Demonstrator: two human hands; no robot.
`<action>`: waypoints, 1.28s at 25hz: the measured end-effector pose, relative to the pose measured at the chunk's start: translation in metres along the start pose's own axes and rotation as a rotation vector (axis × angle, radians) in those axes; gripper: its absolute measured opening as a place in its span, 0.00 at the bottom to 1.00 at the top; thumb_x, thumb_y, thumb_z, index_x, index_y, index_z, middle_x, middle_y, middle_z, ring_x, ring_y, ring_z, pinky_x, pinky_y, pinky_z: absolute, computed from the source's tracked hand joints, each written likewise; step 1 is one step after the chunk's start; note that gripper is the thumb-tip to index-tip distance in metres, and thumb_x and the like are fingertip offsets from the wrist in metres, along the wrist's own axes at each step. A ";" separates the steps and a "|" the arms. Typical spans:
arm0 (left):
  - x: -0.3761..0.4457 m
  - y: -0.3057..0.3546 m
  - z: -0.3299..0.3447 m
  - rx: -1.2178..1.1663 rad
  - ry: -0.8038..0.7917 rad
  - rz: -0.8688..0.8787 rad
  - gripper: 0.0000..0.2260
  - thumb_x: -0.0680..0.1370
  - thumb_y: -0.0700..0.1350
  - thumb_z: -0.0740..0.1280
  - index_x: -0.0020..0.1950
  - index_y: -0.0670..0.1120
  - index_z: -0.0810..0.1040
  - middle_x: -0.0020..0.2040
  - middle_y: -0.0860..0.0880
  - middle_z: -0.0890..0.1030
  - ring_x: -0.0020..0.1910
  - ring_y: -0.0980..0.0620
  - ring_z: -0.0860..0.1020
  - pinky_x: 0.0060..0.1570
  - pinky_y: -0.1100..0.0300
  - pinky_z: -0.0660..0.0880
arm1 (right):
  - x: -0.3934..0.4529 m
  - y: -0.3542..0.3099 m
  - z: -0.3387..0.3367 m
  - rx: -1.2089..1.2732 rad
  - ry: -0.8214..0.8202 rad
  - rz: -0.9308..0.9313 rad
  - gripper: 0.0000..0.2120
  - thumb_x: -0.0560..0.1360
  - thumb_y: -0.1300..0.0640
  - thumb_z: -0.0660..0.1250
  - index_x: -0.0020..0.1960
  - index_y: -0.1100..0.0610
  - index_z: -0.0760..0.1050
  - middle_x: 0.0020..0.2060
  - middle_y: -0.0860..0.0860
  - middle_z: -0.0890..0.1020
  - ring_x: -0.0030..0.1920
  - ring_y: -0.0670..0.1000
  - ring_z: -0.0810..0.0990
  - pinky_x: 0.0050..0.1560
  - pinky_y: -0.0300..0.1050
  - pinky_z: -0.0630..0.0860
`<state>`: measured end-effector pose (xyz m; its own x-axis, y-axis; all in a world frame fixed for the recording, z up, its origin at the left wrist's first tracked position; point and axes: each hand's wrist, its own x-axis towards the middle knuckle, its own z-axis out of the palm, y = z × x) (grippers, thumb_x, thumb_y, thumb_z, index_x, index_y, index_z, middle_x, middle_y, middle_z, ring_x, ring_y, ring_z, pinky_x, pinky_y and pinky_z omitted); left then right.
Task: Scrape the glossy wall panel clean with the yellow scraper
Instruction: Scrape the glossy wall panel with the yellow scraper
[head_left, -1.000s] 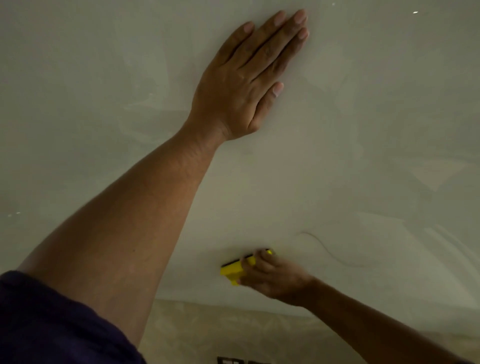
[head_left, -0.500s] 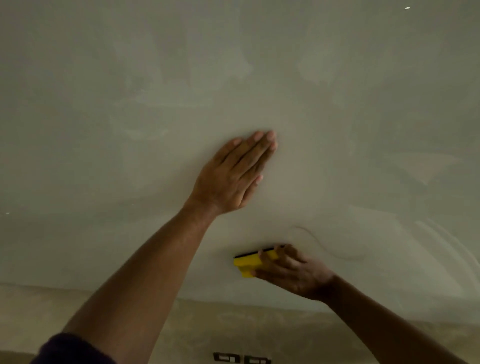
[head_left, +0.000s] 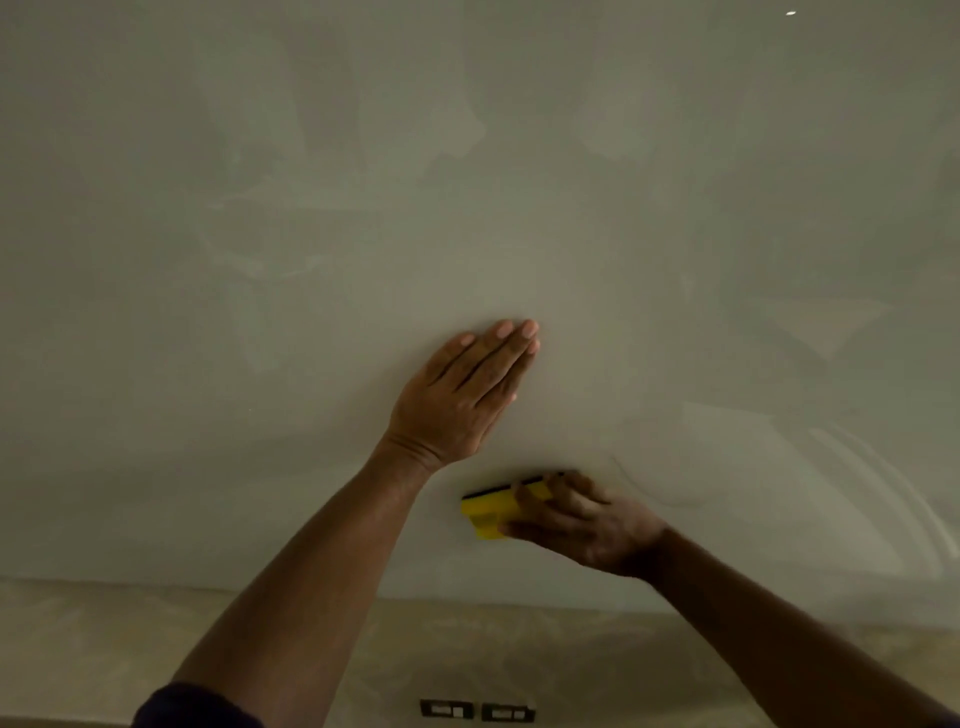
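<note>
The glossy pale wall panel (head_left: 675, 234) fills most of the head view, with faint smears and reflections on it. My left hand (head_left: 457, 400) lies flat against the panel, fingers together, holding nothing. Just below and to its right, my right hand (head_left: 576, 519) grips the yellow scraper (head_left: 485, 512). The scraper's dark blade edge touches the panel, and my fingers hide its right part. A thin curved mark (head_left: 654, 493) shows on the panel right of the scraper.
Below the panel's lower edge runs a beige mottled surface (head_left: 156, 639). Two dark rectangular sockets (head_left: 475, 710) sit in it at the bottom centre. A dark sleeve (head_left: 197, 709) covers my left upper arm.
My left hand has come down the panel from high up to just above the scraper. The view has tilted so more of the panel shows. The scraper hand has shifted slightly right and up.
</note>
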<state>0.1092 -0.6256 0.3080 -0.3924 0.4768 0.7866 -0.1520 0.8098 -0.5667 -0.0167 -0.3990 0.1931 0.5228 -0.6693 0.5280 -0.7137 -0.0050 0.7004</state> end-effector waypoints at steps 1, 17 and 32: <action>0.000 0.000 0.000 -0.001 0.000 0.033 0.26 0.85 0.42 0.54 0.84 0.41 0.61 0.84 0.46 0.63 0.84 0.49 0.58 0.83 0.53 0.53 | 0.002 -0.004 0.000 0.016 0.016 0.056 0.19 0.84 0.52 0.67 0.75 0.47 0.75 0.72 0.52 0.75 0.64 0.58 0.78 0.65 0.55 0.77; -0.004 0.009 -0.004 -0.059 -0.037 0.061 0.27 0.83 0.46 0.59 0.83 0.42 0.66 0.83 0.46 0.64 0.81 0.49 0.64 0.78 0.51 0.61 | 0.009 0.002 -0.049 -0.166 0.140 0.614 0.21 0.76 0.53 0.79 0.67 0.44 0.82 0.61 0.56 0.85 0.49 0.59 0.85 0.49 0.53 0.80; -0.011 0.049 0.013 0.012 0.018 -0.050 0.25 0.87 0.49 0.56 0.82 0.39 0.64 0.81 0.41 0.63 0.83 0.44 0.61 0.80 0.49 0.58 | -0.035 -0.025 -0.034 -0.151 0.013 0.632 0.25 0.83 0.58 0.68 0.78 0.48 0.70 0.65 0.62 0.77 0.53 0.65 0.82 0.52 0.58 0.81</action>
<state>0.0942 -0.5956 0.2689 -0.3672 0.4419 0.8185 -0.1817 0.8289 -0.5290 -0.0015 -0.3507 0.1737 0.0301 -0.4998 0.8656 -0.8129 0.4917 0.3122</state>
